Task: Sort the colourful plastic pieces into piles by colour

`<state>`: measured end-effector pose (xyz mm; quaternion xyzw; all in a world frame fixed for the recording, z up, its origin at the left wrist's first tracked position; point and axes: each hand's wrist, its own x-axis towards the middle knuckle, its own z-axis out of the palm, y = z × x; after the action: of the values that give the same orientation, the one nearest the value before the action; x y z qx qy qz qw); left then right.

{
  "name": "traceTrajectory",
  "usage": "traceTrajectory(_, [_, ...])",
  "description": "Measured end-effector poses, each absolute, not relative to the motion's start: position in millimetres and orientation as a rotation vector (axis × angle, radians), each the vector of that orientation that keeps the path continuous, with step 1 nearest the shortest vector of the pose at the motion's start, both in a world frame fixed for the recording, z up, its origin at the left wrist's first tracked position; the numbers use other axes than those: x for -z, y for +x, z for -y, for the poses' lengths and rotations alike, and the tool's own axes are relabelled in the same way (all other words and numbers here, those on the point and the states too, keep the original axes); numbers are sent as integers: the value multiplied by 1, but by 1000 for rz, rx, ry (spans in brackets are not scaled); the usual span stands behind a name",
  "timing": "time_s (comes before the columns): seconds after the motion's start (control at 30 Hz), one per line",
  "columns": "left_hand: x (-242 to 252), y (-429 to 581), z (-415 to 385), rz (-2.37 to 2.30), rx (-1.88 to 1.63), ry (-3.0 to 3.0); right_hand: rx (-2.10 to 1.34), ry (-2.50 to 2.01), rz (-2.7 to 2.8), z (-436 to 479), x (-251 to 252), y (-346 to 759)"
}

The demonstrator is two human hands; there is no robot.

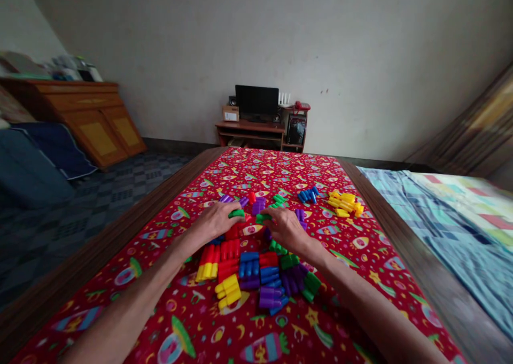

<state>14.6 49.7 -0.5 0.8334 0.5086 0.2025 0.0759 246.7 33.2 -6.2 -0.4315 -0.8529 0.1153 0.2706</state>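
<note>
My left hand has its fingertips closed round a green plastic block over the patterned red cloth. A second green block is pinched in the fingers of my right hand, a short gap away. Below and between my hands lies a loose spread of blocks with rounded pegs: red blocks, blue blocks, yellow blocks and purple blocks. Just past my fingertips are a purple block and a small red block. My palms hide some pieces.
Yellow blocks form a group at the right, with blue blocks left of them. The red cloth covers a surface with dark wooden edges. Beyond its far end stands a desk with a monitor.
</note>
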Motion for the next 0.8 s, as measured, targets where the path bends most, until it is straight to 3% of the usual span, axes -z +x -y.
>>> traceTrajectory(0.17, [-3, 35, -42, -1265, -751, 2170, -653, -1010, 2067, -33, -14, 255])
traceTrajectory(0.33, [5, 59, -31, -997, -757, 1946, -566, -878, 2168, -18, -21, 245])
traceTrajectory(0.5, [9, 61, -30, -1089, -937, 1790, -520, -1130, 2085, -17, -23, 256])
traceTrajectory(0.8, [-5, 51, -31, -1193, -874, 2389, -252, -1734, 1721, -7, 15, 408])
